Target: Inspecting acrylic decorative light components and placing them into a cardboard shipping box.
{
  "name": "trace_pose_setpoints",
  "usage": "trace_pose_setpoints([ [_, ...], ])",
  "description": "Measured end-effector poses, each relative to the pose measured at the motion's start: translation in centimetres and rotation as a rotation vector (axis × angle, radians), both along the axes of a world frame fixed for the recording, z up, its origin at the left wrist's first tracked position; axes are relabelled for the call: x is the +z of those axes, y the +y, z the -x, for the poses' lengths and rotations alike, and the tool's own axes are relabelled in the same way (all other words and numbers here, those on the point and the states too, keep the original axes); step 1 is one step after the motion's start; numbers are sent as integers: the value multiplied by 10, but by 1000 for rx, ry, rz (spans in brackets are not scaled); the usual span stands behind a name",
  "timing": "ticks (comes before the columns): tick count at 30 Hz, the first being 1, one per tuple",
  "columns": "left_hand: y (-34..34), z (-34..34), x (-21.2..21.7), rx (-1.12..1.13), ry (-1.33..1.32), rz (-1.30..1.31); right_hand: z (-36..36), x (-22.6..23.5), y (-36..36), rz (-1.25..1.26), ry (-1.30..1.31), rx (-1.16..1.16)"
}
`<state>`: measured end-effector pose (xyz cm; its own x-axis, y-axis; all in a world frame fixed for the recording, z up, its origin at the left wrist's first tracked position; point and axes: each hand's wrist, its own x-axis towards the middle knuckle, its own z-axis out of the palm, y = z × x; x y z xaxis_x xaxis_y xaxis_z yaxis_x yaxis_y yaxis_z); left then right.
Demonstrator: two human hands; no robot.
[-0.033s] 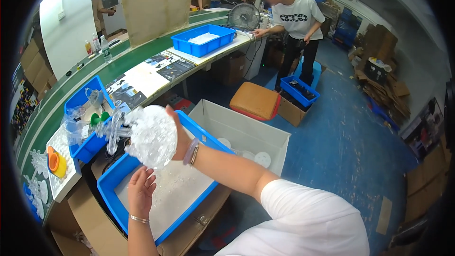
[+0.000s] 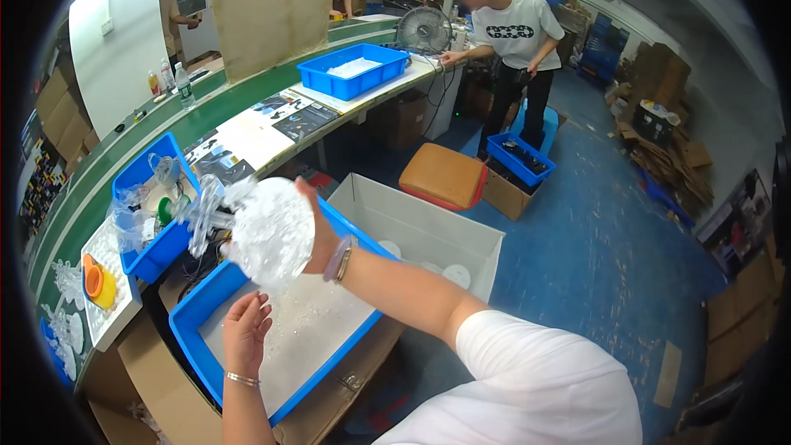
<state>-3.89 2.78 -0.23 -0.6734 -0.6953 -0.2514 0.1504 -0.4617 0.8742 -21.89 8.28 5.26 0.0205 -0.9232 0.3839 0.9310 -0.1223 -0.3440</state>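
Note:
My right hand (image 2: 324,239) grips the rim of a clear, whitish round plastic disc (image 2: 273,235). From its left side stick out clear rod-like plastic parts (image 2: 206,213), blurred. The fingers behind the disc are partly hidden. Below it, my left hand (image 2: 247,331) is raised with loosely curled fingers, somewhat apart, and nothing visible in them. Both hands are over a blue tray (image 2: 188,338) whose pale bottom carries small clear specks.
A grey bin (image 2: 428,218) with white discs stands to the right. A blue crate (image 2: 136,189) of clear parts and a white tray with an orange-yellow scoop (image 2: 100,284) lie left. Beyond are a stool (image 2: 445,175), a fan (image 2: 424,30) and a standing person (image 2: 515,33).
My right hand and the plastic disc have shifted slightly right, and the rod-like parts have turned a little. My left hand stays almost in place, its fingers slightly more curled.

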Motion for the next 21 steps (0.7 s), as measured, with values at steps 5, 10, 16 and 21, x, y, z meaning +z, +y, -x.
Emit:
trace_pose_setpoints([
  [5,-7,-4,-9,13,-64,143,40,12,53,-76,-41,-214],
  [10,-16,-13,-16,109,-175,275,88,-12,143,-53,-67,-461],
  [16,-38,-25,-18,114,-346,765,138,-92,235,-394,-70,-751],
  [21,-37,-21,-6,216,-493,761,166,-148,269,-703,-140,-773],
])
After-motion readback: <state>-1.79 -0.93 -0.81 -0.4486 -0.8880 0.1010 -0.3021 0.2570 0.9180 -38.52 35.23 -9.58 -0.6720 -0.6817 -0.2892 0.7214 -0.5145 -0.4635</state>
